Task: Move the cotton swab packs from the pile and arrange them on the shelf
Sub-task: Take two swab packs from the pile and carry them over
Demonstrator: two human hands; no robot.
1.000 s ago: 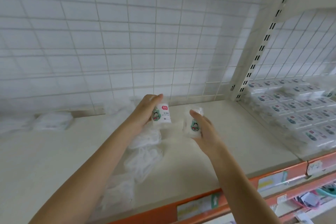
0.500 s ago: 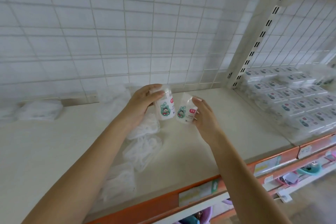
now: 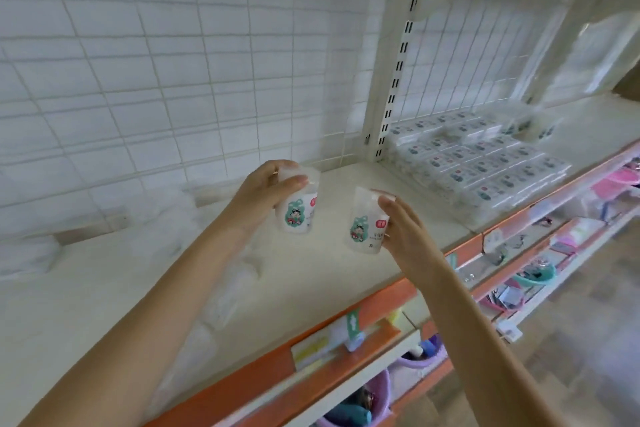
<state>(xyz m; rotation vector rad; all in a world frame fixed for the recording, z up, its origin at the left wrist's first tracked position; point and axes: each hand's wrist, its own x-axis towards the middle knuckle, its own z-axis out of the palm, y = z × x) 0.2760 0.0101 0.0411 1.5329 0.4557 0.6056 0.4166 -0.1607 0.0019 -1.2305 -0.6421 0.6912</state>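
1. My left hand [image 3: 266, 191] has fingers and thumb curled round one cotton swab pack [image 3: 297, 215], held above the shelf [image 3: 311, 274].
2. My right hand [image 3: 403, 229] grips a second pack [image 3: 365, 229] from its right side, just beside the first, not touching.
3. Arranged packs [image 3: 485, 163] lie in rows on the shelf, right of the upright post [image 3: 391, 55].
4. Loose clear plastic wrap [image 3: 221, 302] lies beneath my left forearm.

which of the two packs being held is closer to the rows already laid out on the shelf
The pack in the right hand; it sits nearer the laid-out rows than the left hand's pack.
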